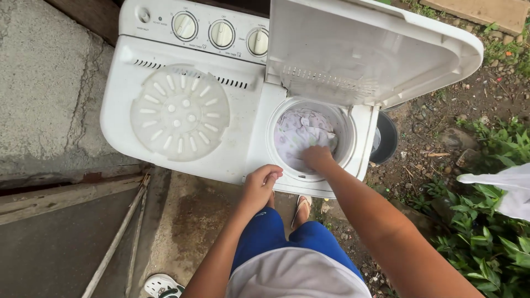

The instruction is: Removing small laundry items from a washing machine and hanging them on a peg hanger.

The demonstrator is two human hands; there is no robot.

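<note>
Both hands are at the front of a white twin-tub washing machine (pixel 243 132), seen from above. Reaching down into the round spin tub (pixel 345 138), the right hand (pixel 317 157) presses on the pale, lightly patterned laundry (pixel 301 132) that fills it; its fingers are curled against the cloth, though whether they grip it I cannot tell. Just to the left, the left hand (pixel 260 185) rests on the machine's front edge, fingers folded loosely and holding nothing that shows. Above the tub its hinged lid (pixel 364 49) stands raised. On the closed wash side lies a round, slotted plastic disc (pixel 179 113), and three dials (pixel 222 33) sit along the back panel. Beside the machine's right flank stands a dark bucket (pixel 387 138) on bare, stony ground, with green plants (pixel 486 232) nearby. Below, blue shorts (pixel 276 234) and a sandalled foot (pixel 302 208) show over the concrete floor (pixel 182 221), and two thin sticks (pixel 118 237) lean at the left.
</note>
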